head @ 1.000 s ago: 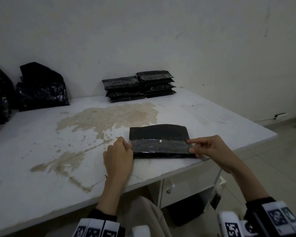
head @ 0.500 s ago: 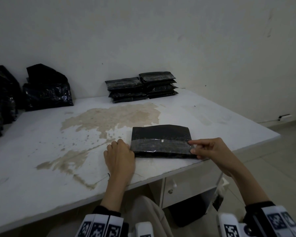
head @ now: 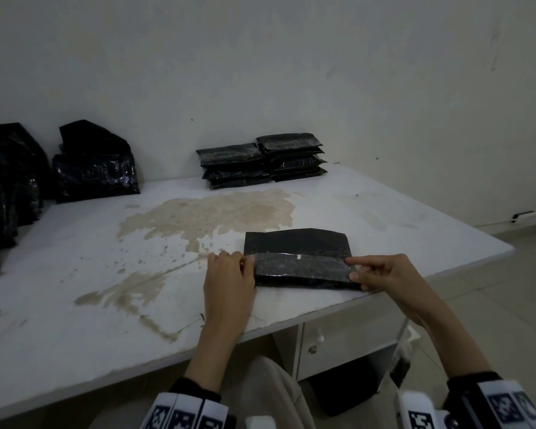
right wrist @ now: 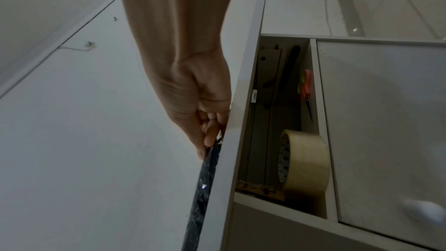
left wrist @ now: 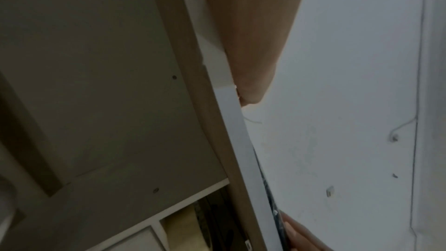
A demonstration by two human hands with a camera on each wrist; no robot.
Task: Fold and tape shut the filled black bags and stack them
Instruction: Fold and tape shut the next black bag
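Note:
A filled black bag lies folded near the table's front edge, with a strip of clear tape running across the fold. My left hand is at the bag's left end, fingers curled against the tape end there. My right hand pinches the right end, index finger on top and thumb on the side. In the right wrist view the right hand grips the bag's edge. The left wrist view shows only my left hand's heel on the table edge; its fingers are hidden.
Two stacks of taped black bags stand at the back by the wall. Loose filled black bags are piled at the back left. Under the table, an open compartment holds a tape roll and scissors.
Both hands stay at the bag's ends. The right thumb has settled lower on the bag's right end. The bag has not moved.

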